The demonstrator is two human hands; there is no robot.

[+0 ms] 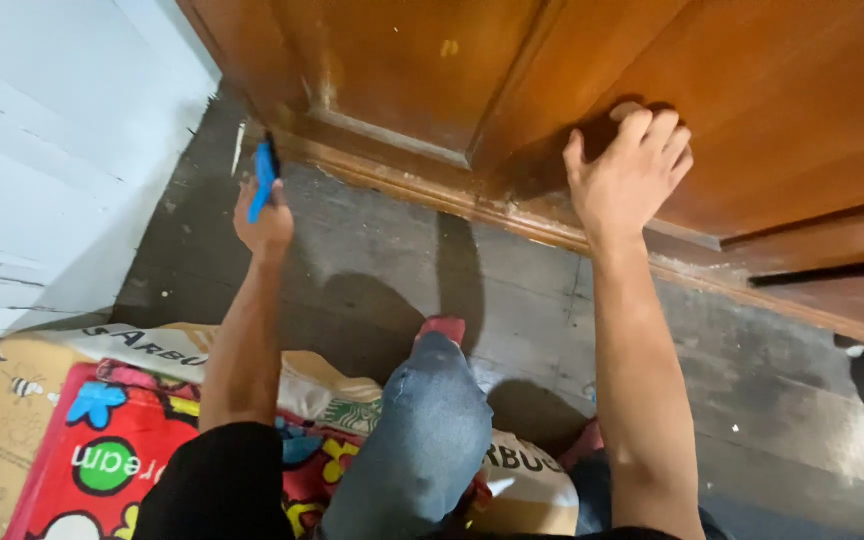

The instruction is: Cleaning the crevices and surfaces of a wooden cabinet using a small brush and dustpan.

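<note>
both arms stretched out forward, left hand [264, 222] curled into a closed fist with the wrist straight, right hand [630, 172] higher up, palm down, fingers [660, 130] bent and pressed flat together

My left hand [264, 222] hides most of the blue tool [265, 178], my right hand [627, 175] covers something pale against the wooden door [772, 120] that I cannot make out, and the patterned mat [102, 450] runs off the bottom edge.

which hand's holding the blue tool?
The left hand, gripping the blue tool above the floor. The right hand holds nothing; it presses flat against the wooden door.
</note>
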